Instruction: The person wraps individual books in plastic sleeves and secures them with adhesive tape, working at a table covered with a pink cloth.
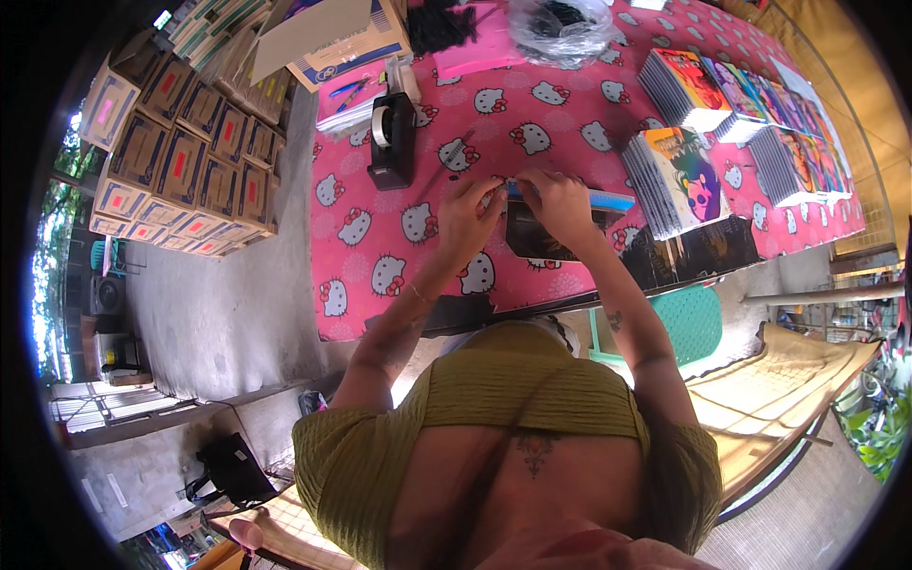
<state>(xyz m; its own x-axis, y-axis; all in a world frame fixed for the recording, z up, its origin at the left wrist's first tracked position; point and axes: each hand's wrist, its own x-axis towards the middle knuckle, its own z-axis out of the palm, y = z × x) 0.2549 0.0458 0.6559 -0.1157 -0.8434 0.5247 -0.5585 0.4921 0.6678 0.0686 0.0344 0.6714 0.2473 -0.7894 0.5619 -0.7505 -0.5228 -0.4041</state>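
Observation:
My left hand [472,217] is closed, its fingertips pinched together near the left end of a long blue strip [611,200]. Whatever lies between those fingertips is too small to make out. Right beside it, my right hand [559,207] curls its fingers over the strip, thumb bent inward. Under and in front of the right hand lies a flat dark item [532,236] like a booklet cover, partly hidden by the hand and wrist. A black tape dispenser [392,152] with a roll in it stands to the left of my hands.
A stack of colourful booklets [679,185] stands right of my hands, with more booklet stacks [686,90] behind. Pens lie on a paper pile [347,100] at the far left. An open carton [347,43], a clear plastic bag [560,33] and stacked boxes [176,157] are around. A green chair [689,323] stands below the table edge.

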